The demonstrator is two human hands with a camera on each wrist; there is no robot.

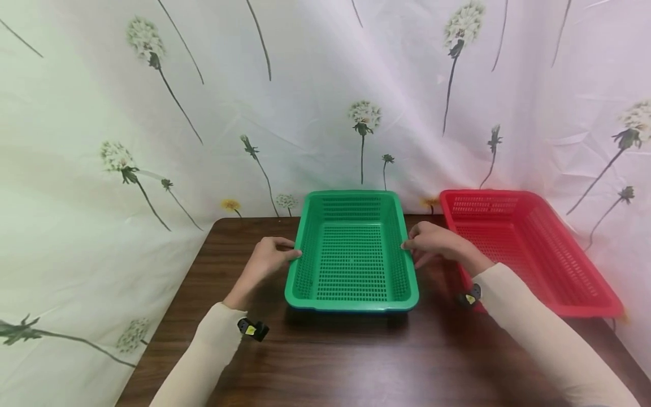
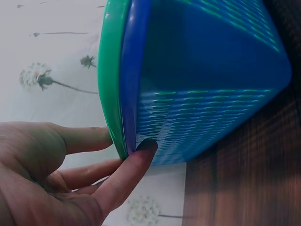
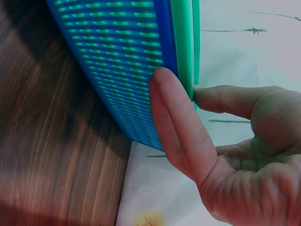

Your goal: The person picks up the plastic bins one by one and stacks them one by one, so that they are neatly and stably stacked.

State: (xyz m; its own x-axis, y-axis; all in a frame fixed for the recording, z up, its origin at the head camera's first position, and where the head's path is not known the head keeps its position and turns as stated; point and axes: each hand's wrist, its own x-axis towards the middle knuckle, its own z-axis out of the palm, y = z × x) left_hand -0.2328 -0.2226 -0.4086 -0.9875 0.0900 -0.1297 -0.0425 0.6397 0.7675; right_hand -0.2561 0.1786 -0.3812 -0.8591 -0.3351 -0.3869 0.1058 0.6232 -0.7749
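A green plastic basket (image 1: 351,305) with slotted sides sits nested inside a blue basket (image 2: 202,56), their rims stacked one on the other. From the head view the blue one is almost wholly hidden beneath the green. My left hand (image 1: 268,259) pinches the left rims, thumb at the green edge and a finger under the blue lip in the left wrist view. On the opposite side, my right hand (image 1: 432,240) grips the rims the same way, thumb on the green edge and two fingers against the blue slotted wall. Nothing lies inside the green basket.
A larger red basket (image 1: 585,310) stands to the right, with my right forearm passing over its near left part. The brown wooden table (image 1: 325,362) backs onto a white curtain (image 1: 305,113) printed with dandelions. Both wrists carry small black cameras.
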